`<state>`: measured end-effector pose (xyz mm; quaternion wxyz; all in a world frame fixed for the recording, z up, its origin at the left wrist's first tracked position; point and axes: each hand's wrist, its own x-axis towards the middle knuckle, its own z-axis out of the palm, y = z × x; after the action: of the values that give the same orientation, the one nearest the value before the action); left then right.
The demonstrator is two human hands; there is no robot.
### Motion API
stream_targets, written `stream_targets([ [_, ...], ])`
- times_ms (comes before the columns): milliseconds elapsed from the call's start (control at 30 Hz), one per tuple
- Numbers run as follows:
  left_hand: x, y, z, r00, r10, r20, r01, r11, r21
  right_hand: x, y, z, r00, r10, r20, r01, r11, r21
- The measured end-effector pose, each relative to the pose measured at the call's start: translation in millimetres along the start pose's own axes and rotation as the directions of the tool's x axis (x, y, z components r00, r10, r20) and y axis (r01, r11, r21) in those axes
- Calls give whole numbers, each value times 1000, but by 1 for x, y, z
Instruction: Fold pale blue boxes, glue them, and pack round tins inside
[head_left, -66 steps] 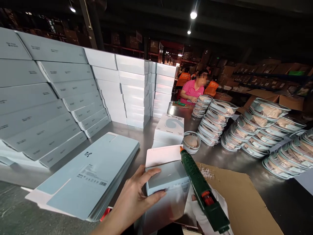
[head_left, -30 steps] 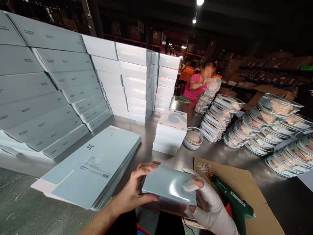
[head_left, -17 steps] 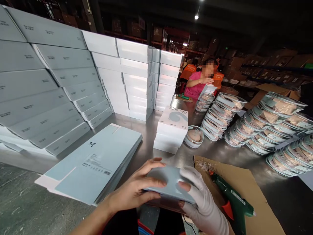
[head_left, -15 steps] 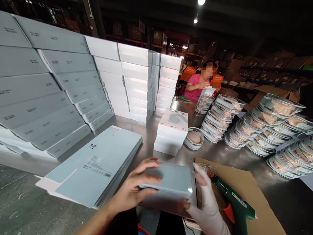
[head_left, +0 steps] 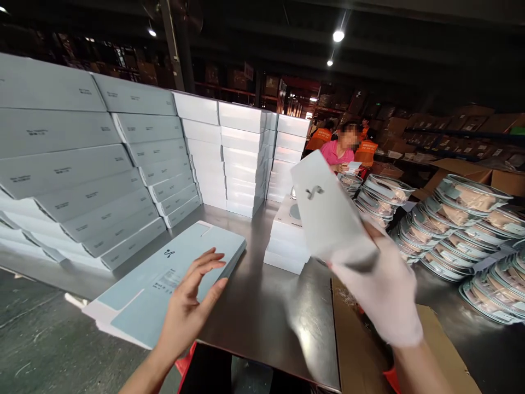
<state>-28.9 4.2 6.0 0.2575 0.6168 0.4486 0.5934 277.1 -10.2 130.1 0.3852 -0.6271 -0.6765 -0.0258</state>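
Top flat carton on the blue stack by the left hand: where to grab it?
Take the top flat carton by its near right long edge, which overhangs nothing but lies exposed toward the left hand. It lies flat on the stack, so slide fingers under from the right and pinch.

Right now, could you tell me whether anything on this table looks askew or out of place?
The clear lidded containers at the right lean over in slanted rows rather than standing straight. The tall box stacks at the left also step and tilt slightly. Nothing looks spilled or damaged.
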Motion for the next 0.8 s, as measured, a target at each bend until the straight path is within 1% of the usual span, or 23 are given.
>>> stream_targets([
  [33, 4, -6, -9, 1000, 15, -11, -14, 994, 112, 25, -7, 4, 994, -105, -16, 97, 961, -258],
  [67, 7, -12, -17, 1000, 25, -18, -21, 977, 213, 47, -12, 11, 983, -175, 62, 184, 874, -451],
  [133, 12, -24, -32, 999, 32, -27, -20, 927, 374, 82, -20, 29, 961, -223, 161, 275, 776, -568],
  [167, 14, -30, -39, 999, 25, -31, -9, 900, 435, 93, -22, 39, 953, -224, 204, 302, 756, -581],
  [233, 19, -39, -52, 999, -7, -49, 31, 857, 514, 104, -22, 55, 942, -218, 254, 330, 732, -596],
  [300, 27, -48, -65, 996, -56, -63, 82, 808, 583, 105, -19, 66, 932, -213, 294, 355, 706, -613],
  [367, 39, -59, -76, 990, -118, -73, 137, 733, 666, 101, -16, 70, 923, -218, 318, 376, 693, -616],
  [467, 61, -78, -89, 961, -253, -114, 244, 575, 781, 86, -15, 68, 920, -246, 303, 386, 689, -614],
  [533, 73, -88, -95, 923, -359, -138, 305, 464, 832, 68, -13, 63, 922, -303, 241, 387, 710, -589],
  [567, 78, -90, -97, 905, -399, -146, 320, 417, 851, 57, -11, 60, 913, -361, 187, 402, 733, -549],
  [600, 81, -89, -99, 894, -422, -152, 325, 378, 867, 45, -10, 58, 895, -429, 125, 431, 756, -492],
  [633, 82, -85, -100, 892, -424, -160, 322, 345, 882, 32, -9, 55, 867, -495, 57, 469, 771, -429],
  [700, 80, -67, -103, 911, -372, -180, 302, 300, 905, 5, -9, 48, 796, -603, -56, 554, 762, -335],
  [733, 75, -54, -105, 924, -331, -190, 290, 287, 913, -8, -11, 45, 770, -632, -88, 577, 748, -327],
  [800, 61, -26, -106, 951, -244, -190, 258, 286, 923, -30, -18, 37, 742, -657, -137, 580, 731, -360],
])
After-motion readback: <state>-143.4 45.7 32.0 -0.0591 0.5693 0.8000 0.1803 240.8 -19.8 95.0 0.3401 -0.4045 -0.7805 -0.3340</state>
